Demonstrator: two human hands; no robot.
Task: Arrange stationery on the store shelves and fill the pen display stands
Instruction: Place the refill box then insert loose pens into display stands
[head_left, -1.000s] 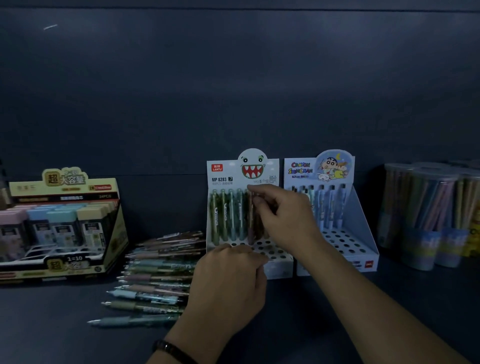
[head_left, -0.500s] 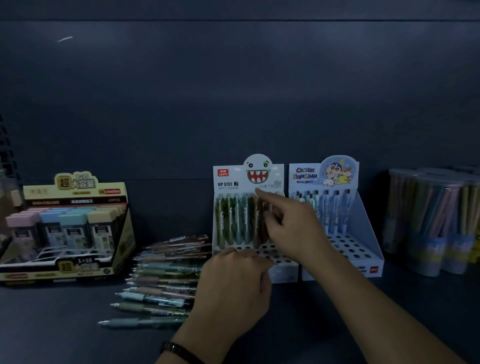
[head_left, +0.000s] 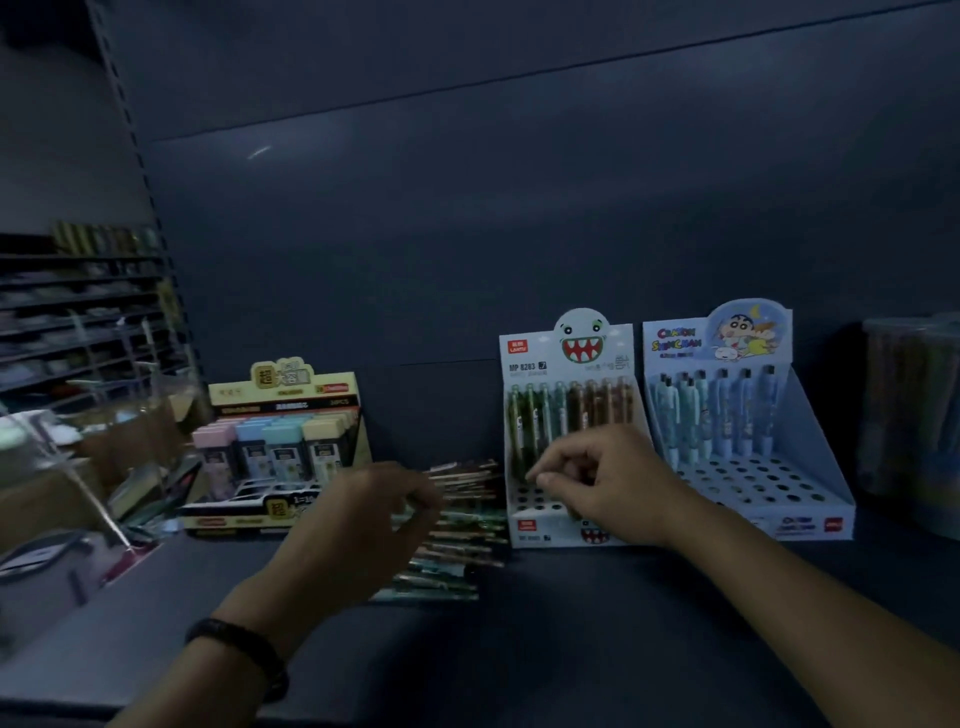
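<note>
On the dim shelf (head_left: 597, 639), left hand (head_left: 363, 525) curls over loose pens (head_left: 467, 540), right hand (head_left: 608, 478) at stand (head_left: 524, 364); grips unclear.

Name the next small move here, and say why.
Probably the left hand should pinch one pen from the loose pile: it hovers over them, and the monster-face stand has only its back row filled, front holes bare.

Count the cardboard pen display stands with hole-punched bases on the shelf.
2: the white monster-face cardboard stand at centre, and the pale blue cartoon cardboard stand directly right of it. None looks hidden.
</note>
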